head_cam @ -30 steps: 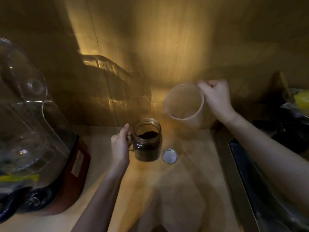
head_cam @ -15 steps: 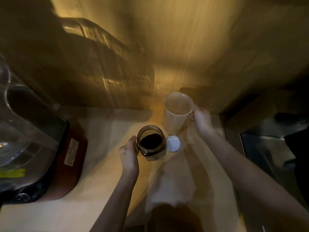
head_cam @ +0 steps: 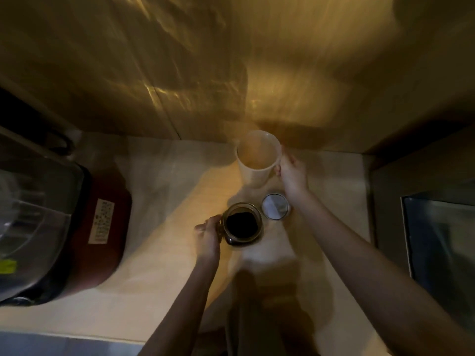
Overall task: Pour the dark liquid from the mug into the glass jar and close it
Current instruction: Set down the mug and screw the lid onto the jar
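Blur and dim amber light soften every edge. The left hand [head_cam: 207, 236] curls around the glass jar [head_cam: 243, 224] at its handle side; the handle itself is hidden. The jar stands open with dark liquid inside. Just beyond it lies the round metal lid [head_cam: 275, 206], partly under the right wrist. Farther off, the right hand [head_cam: 291, 171] grips the pale, tapered mug [head_cam: 257, 158] upright on the counter [head_cam: 159, 253].

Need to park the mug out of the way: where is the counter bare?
Bare counter lies between the red appliance and the mug, and right of the right hand. Crowded around jar and lid.
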